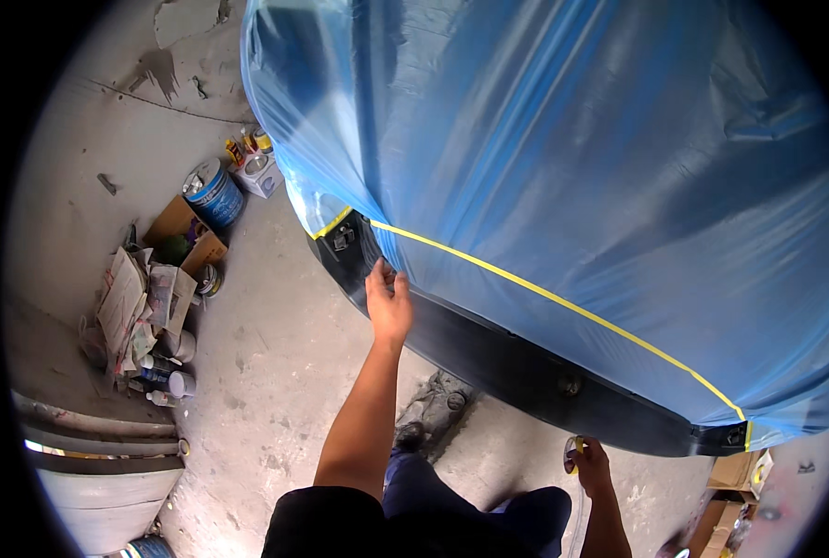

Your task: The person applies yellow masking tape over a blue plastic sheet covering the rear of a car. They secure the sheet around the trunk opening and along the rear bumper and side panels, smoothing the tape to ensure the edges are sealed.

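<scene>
A car-like body lies under blue plastic masking film (544, 186). A strip of yellow masking tape (526, 282) runs slantwise along the film's lower part. Below it curves a black bumper-like panel (489, 358). My left hand (389, 302) reaches up to the film's lower left edge, its fingers closed in a pinch on a loose fold of film beside the panel. Low on the right, my right hand (593, 465) grips a roll of tape (571, 455), apart from the panel. The roll is partly hidden by the fingers.
Against the left wall stand a blue paint bucket (213, 193), a white box (259, 174), an open cardboard box (187, 232) and piled papers (133, 302) with several cans. A dark, dirty object (440, 409) lies on the floor by my feet. Cardboard boxes (735, 472) stand at lower right.
</scene>
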Action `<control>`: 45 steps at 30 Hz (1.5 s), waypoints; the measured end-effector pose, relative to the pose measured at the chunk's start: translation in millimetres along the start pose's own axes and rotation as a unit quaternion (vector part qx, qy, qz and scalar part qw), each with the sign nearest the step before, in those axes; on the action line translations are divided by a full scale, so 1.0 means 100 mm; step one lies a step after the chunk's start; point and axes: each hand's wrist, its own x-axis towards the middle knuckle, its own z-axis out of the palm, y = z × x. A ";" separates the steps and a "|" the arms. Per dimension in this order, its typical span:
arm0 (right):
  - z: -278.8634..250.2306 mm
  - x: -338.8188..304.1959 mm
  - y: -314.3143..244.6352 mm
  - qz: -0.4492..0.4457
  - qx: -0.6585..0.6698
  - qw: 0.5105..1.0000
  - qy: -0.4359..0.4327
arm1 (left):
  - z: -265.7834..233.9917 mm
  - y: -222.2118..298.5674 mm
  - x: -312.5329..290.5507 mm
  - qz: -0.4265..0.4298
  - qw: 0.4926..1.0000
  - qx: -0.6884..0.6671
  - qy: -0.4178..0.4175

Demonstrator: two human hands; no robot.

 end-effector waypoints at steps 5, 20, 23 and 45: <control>0.59 -0.14 -0.56 0.015 -0.112 0.994 -0.007 | 0.12 -0.06 0.54 0.007 0.998 0.049 0.035; 1.94 0.14 -1.52 -0.072 -0.310 0.947 -0.032 | -0.21 -0.65 0.87 -0.104 0.978 -0.183 -0.001; 2.33 0.19 -1.77 -0.152 -0.353 0.921 -0.065 | -0.14 -0.71 0.96 -0.114 0.983 -0.142 -0.025; 3.09 0.64 -2.21 -0.256 -0.412 0.868 -0.105 | -0.64 -0.49 0.09 -0.183 0.774 -0.388 -0.467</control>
